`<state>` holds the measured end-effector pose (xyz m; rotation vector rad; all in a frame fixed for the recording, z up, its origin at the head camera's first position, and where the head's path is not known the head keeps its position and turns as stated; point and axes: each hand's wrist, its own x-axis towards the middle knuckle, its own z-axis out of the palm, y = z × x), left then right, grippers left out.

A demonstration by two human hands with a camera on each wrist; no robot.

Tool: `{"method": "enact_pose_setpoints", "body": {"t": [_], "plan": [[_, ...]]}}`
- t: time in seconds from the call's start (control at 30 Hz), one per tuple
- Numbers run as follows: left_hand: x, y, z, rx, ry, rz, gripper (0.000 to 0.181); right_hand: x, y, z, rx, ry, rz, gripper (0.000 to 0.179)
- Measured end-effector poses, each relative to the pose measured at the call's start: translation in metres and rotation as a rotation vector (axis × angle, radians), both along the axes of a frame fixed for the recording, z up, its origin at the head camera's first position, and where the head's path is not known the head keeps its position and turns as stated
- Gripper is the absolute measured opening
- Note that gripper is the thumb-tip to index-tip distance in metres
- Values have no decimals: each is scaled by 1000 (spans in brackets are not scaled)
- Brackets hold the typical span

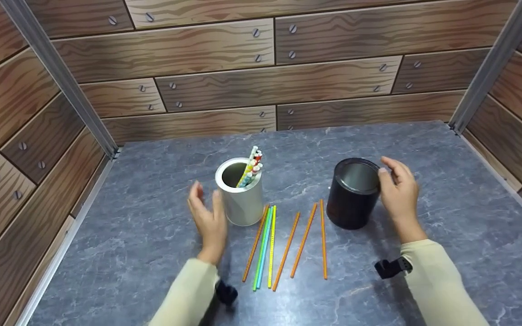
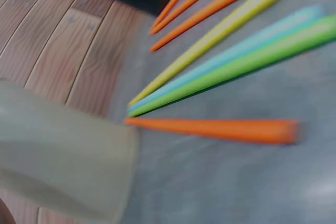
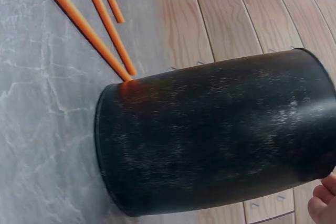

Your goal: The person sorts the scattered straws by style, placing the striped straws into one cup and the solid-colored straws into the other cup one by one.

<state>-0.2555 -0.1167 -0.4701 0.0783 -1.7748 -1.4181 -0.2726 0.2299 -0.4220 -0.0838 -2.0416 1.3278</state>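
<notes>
A black cylindrical cup (image 1: 352, 203) stands on the grey bench (image 1: 129, 226), beside my loose, empty right grip (image 1: 400, 194); my left grip (image 1: 209, 224), likewise, flanks a white cylindrical cup (image 1: 243, 206). I'm probably positioning cups; next likely calls for pinching a slim orange stick (image 1: 324, 240).

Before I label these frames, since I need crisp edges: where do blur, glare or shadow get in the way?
Left wrist view: soft throughout, the white cup and sticks blurred at their edges; right wrist view: sharper, but a bright sheen and an orange reflection on the black cup; head view: mostly clear, faint shadow on the tabletop beside the right sleeve.
</notes>
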Motion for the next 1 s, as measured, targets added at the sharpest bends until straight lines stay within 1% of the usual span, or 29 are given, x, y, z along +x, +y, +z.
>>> {"method": "enact_pose_setpoints", "body": {"t": [0.1, 0.17, 0.27, 0.33, 0.37, 0.43, 0.5, 0.57, 0.63, 0.7, 0.8, 0.87, 1.0], "plan": [[13, 4, -10, 54, -98, -40, 36, 1, 1, -2, -33, -24, 25, 31], [20, 7, -16, 81, -183, -64, 30, 0, 1, -5, -45, -31, 36, 32], [26, 10, -21, 91, -322, -96, 24, 0, 2, -7, -52, -45, 51, 33], [29, 11, -23, 67, -411, -120, 24, -2, 2, -10, -45, -60, 61, 33], [30, 11, -23, 67, -457, -145, 24, -2, 2, -11, -43, -66, 70, 33], [32, 12, -24, 75, -535, -219, 26, -4, 3, -13, -41, -72, 93, 33], [34, 13, -24, 71, -596, -303, 29, -6, 3, -15, -45, -69, 117, 33], [35, 14, -25, 87, -656, -387, 32, -6, 3, -17, -51, -69, 134, 33], [35, 17, -25, 107, -689, -446, 35, -6, 3, -19, -59, -74, 149, 34], [35, 19, -27, 150, -713, -486, 36, -6, 2, -20, -67, -80, 162, 35], [34, 22, -30, 183, -720, -499, 36, -5, 1, -20, -72, -79, 182, 35], [34, 24, -32, 151, -713, -487, 35, -5, 1, -20, -69, -85, 185, 35], [32, 27, -35, 17, -709, -430, 31, -5, 0, -21, -45, -111, 176, 36]]}}
